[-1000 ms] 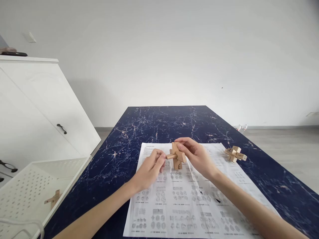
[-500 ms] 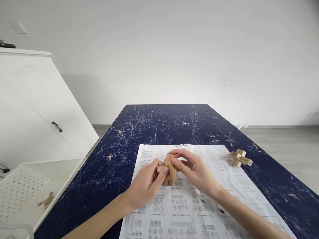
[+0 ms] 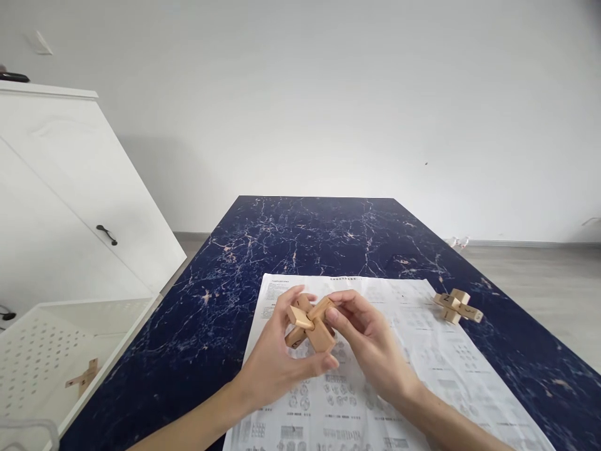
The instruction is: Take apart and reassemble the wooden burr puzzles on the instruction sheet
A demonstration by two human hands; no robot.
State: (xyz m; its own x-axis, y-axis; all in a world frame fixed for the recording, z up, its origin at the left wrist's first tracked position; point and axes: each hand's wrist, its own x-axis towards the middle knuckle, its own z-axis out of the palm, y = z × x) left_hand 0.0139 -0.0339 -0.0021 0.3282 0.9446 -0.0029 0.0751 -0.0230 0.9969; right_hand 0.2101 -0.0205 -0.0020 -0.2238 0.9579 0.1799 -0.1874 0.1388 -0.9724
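Between my hands, above the printed sheet, is a wooden burr puzzle (image 3: pixel 310 322) of interlocked bars with dark marks on some ends. My left hand (image 3: pixel 277 351) cups it from the left, fingers behind and the thumb stretched beneath the front bar. With thumb and fingertips, my right hand (image 3: pixel 364 329) pinches the bar end at the upper right. Some of its fingers are curled out of sight. A second wooden burr puzzle (image 3: pixel 456 305), marked with characters, rests on the right edge of the instruction sheet (image 3: pixel 375 376), partly over the table.
The dark blue marbled table (image 3: pixel 310 238) reaches toward a pale wall. On the left are a white cabinet (image 3: pixel 70 188) and, lower down, a white perforated basket (image 3: pixel 42 351) with a wooden cross-shaped puzzle (image 3: pixel 85 376) in it.
The puzzle has been turned in my hands, so different bar faces show. My left thumb has moved from on top of it to below, and the left fingers have spread around it.
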